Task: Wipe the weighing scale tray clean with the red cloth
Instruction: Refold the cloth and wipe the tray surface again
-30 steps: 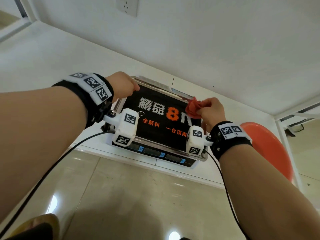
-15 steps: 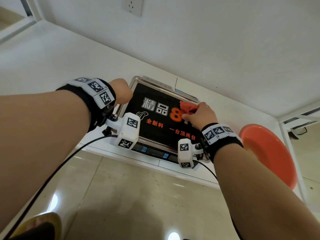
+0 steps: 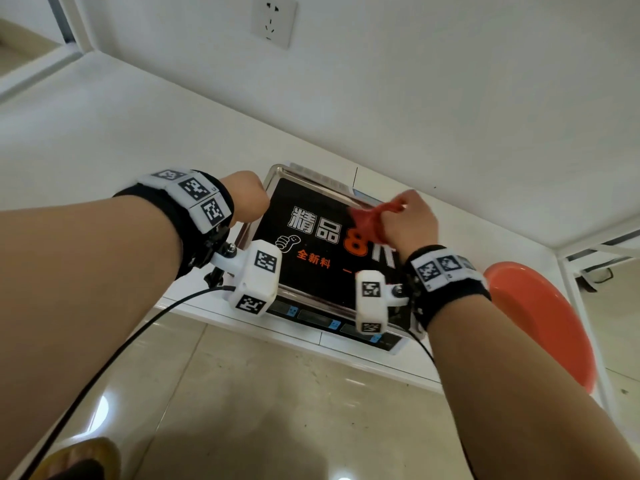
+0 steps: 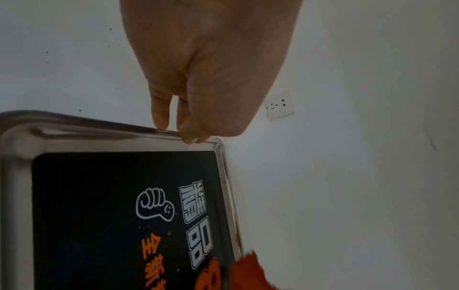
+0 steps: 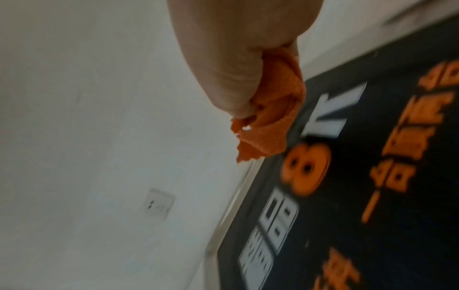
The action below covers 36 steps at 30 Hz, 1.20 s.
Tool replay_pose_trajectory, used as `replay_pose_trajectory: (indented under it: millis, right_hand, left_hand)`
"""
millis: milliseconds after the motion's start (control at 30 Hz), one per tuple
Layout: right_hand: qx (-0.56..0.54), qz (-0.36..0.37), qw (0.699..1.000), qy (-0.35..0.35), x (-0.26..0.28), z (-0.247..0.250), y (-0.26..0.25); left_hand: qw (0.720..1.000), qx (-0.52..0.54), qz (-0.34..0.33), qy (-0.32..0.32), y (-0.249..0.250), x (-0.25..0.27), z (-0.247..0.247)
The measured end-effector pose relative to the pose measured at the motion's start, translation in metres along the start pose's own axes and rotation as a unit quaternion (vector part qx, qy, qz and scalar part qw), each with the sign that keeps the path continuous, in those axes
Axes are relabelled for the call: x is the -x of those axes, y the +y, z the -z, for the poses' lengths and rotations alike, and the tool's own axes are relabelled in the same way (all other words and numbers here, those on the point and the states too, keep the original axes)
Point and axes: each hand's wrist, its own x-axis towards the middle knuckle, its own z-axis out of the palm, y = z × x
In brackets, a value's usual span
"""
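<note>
The right hand (image 3: 410, 221) holds a soft, limp red cloth (image 3: 369, 221) bunched in its grip, over the steel scale tray (image 4: 22, 176). The left hand (image 4: 208, 78) pinches the tray's stiff rim, likely steadying it on the worktop (image 3: 86, 140).

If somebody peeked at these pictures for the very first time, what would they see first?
Probably the red cloth, bunched in the right hand over the far right part of the scale tray, bright against its black sticker with big white and orange writing. Next, the left hand, whose fingers touch the tray's left rim. An orange stool glows at the right, beside the counter.
</note>
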Motion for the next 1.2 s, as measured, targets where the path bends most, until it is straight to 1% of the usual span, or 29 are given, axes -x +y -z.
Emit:
replay_pose_trajectory:
  millis: [33, 100, 167, 233, 300, 367, 433, 533, 600, 633, 667, 733, 800, 833, 900, 967, 1100, 1200]
  right_hand:
    - [0.008, -0.02, 1.0, 0.017, -0.003, 0.007, 0.012]
    - [0.037, -0.061, 0.997, 0.03, -0.007, 0.008, 0.032]
    - [0.077, -0.079, 0.994, 0.021, -0.006, -0.003, 0.037]
    - [0.115, -0.043, 0.992, -0.032, -0.007, -0.016, 0.025]
    - [0.129, 0.0, 0.988, -0.082, -0.009, -0.026, 0.001]
    - [0.139, 0.027, 0.982, -0.128, -0.01, -0.034, -0.024]
    - [0.186, 0.064, 0.969, -0.148, -0.009, -0.043, -0.044]
    - [0.256, 0.149, 0.942, -0.159, 0.002, -0.05, -0.063]
    - [0.27, 0.173, 0.926, -0.198, 0.01, -0.049, -0.065]
    - [0.263, 0.176, 0.924, -0.212, 0.012, -0.048, -0.065]
    - [0.239, 0.176, 0.931, -0.212, 0.012, -0.045, -0.063]
    - [0.18, 0.143, 0.959, -0.167, 0.005, -0.037, -0.057]
    - [0.164, 0.096, 0.975, -0.111, -0.007, -0.032, -0.05]
    - [0.167, 0.07, 0.978, -0.101, -0.013, -0.033, -0.047]
    - [0.18, 0.03, 0.977, -0.113, -0.018, -0.04, -0.051]
    - [0.191, 0.031, 0.971, -0.139, -0.017, -0.052, -0.062]
    - [0.222, 0.144, 0.949, -0.172, -0.007, -0.07, -0.105]
    - [0.281, 0.225, 0.907, -0.22, 0.006, -0.076, -0.118]
  left_hand:
    - [1.0, 0.004, 0.002, -0.003, -0.001, 0.0, 0.0]
    - [1.0, 0.012, 0.003, -0.008, -0.002, -0.001, 0.0]
    - [1.0, 0.022, 0.002, -0.013, -0.004, -0.001, 0.001]
    - [0.999, 0.03, 0.001, -0.015, -0.005, 0.001, 0.003]
    - [0.999, 0.035, -0.002, -0.016, -0.006, 0.002, 0.004]
    - [0.999, 0.042, -0.002, -0.023, -0.006, 0.003, 0.006]
    - [0.999, 0.04, -0.004, -0.028, -0.007, 0.004, 0.007]
    - [0.999, 0.032, -0.013, -0.031, -0.008, 0.008, 0.01]
    - [0.999, 0.023, -0.021, -0.034, -0.008, 0.011, 0.012]
    - [0.999, 0.02, -0.026, -0.036, -0.007, 0.012, 0.014]
    - [0.999, 0.019, -0.029, -0.038, -0.008, 0.013, 0.015]
    - [0.998, 0.025, -0.034, -0.044, -0.009, 0.015, 0.017]
    - [0.998, 0.027, -0.037, -0.047, -0.01, 0.017, 0.018]
    - [0.998, 0.026, -0.039, -0.049, -0.011, 0.017, 0.018]
    - [0.998, 0.023, -0.042, -0.05, -0.011, 0.018, 0.019]
    - [0.997, 0.026, -0.043, -0.053, -0.012, 0.018, 0.02]
    - [0.996, 0.052, -0.041, -0.055, -0.014, 0.015, 0.02]
    - [0.995, 0.075, -0.04, -0.059, -0.015, 0.014, 0.019]
